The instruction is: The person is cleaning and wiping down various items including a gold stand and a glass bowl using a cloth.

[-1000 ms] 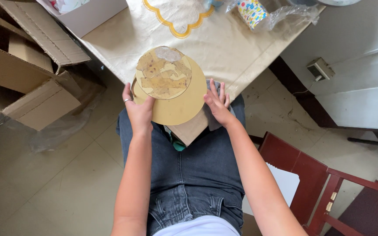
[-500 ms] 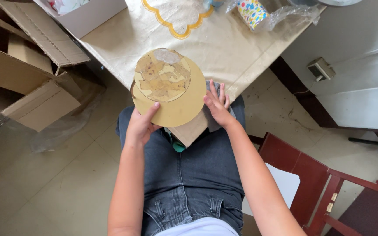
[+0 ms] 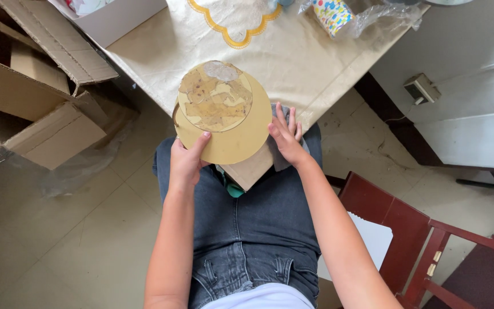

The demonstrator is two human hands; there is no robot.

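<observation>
We had the round gold board (image 3: pixel 224 123) up over our lap, tilted against the near corner of the table (image 3: pixel 315 63), its gold face toward us and a patchy, torn brown layer (image 3: pixel 215 97) clinging to its upper middle. Our left hand (image 3: pixel 187 163) gripped the lower left rim, thumb laid up on the gold face and fingers wrapped behind. Our right hand (image 3: pixel 286 134) sat at the right edge, fingers spread and mostly straight, thumb touching the rim; it pressed more than it clasped, and whether it pinched a grey cloth (image 3: pixel 278 157) showing beneath it we could not tell. Under the disc lay a flat piece of brown cardboard (image 3: pixel 253 169) resting on our jeans (image 3: pixel 247 229), with something teal (image 3: pixel 230 186) peeking out beside it.

As we judged it, the work in hand was clearing that stuck layer. The firm grip belonged low on the rim, so the disc would not spin. The free hand did best attacking the ragged edges of the patch, where the layer already looked lifted. Bracing the disc on the cardboard looked wiser than holding it in the air.

Open cardboard boxes (image 3: pixel 35 86) stood on the floor to our left, a dark red chair (image 3: pixel 424 240) to our right.
</observation>
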